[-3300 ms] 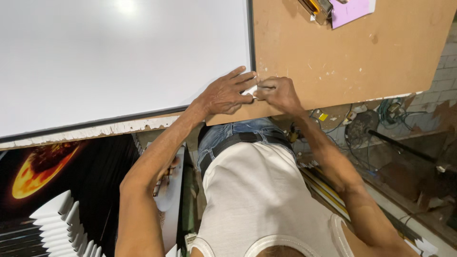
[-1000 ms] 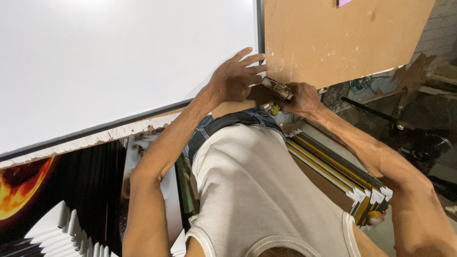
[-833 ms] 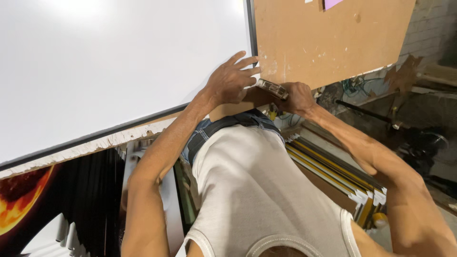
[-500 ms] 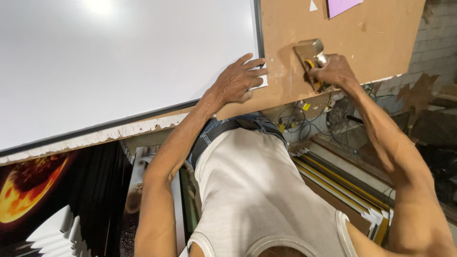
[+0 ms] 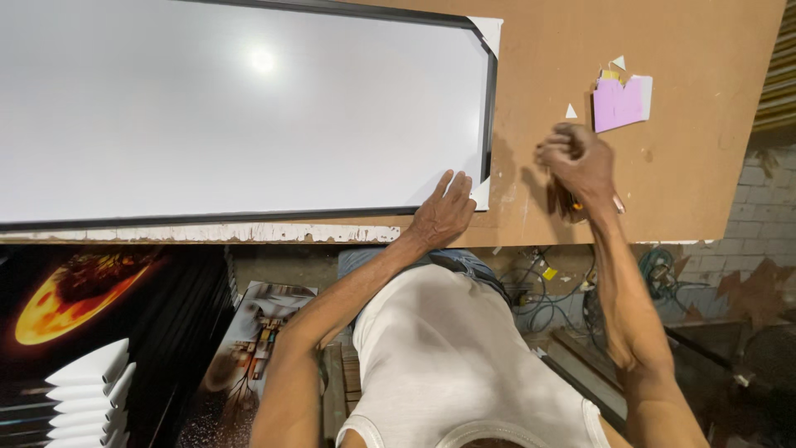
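A large white panel in a thin black frame (image 5: 485, 108) lies flat on a brown fibreboard table (image 5: 696, 166). My left hand (image 5: 444, 211) rests flat, fingers spread, on the frame's near right corner, beside a white corner protector (image 5: 481, 192). My right hand (image 5: 580, 166) is lifted above the board to the right of the frame, fist closed around a small metal tool with a yellow part; the hand is blurred and hides most of the tool.
Pink and white paper scraps (image 5: 620, 101) lie on the board at the far right. Another white corner protector (image 5: 489, 29) sits on the frame's far corner. Printed pictures (image 5: 58, 307) and stacked frames stand under the table at left; cables (image 5: 539, 303) hang below.
My right hand has left the frame's corner with the tool and risen to the right above the board. My left hand has stayed on the corner. The view has pulled back.
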The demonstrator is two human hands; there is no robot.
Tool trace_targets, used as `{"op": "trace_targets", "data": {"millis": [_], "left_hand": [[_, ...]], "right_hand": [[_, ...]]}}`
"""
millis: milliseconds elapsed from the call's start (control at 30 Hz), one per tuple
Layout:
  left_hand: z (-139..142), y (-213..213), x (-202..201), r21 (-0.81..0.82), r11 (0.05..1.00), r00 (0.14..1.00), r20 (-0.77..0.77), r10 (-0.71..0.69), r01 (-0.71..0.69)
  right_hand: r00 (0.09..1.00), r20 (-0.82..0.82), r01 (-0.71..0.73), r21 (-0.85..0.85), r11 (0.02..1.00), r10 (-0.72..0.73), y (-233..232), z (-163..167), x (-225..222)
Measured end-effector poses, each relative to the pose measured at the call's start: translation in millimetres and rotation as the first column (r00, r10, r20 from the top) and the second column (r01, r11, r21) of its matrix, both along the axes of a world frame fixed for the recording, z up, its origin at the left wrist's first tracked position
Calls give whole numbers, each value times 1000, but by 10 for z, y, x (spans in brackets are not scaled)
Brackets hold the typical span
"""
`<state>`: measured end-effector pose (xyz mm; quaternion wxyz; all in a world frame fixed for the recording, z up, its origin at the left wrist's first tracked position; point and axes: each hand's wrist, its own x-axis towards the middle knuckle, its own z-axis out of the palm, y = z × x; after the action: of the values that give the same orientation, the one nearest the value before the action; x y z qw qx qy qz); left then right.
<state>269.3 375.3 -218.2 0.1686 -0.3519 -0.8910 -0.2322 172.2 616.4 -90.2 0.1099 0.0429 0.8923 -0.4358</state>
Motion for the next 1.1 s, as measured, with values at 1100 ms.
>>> {"op": "trace_targets", "data": {"millis": [1100], "left_hand": [[787,-948,416,576,-742,762,633,138,-344]], "right_hand": [[998,-14,-44,-865,500,63,334,-61,-1313]]}}
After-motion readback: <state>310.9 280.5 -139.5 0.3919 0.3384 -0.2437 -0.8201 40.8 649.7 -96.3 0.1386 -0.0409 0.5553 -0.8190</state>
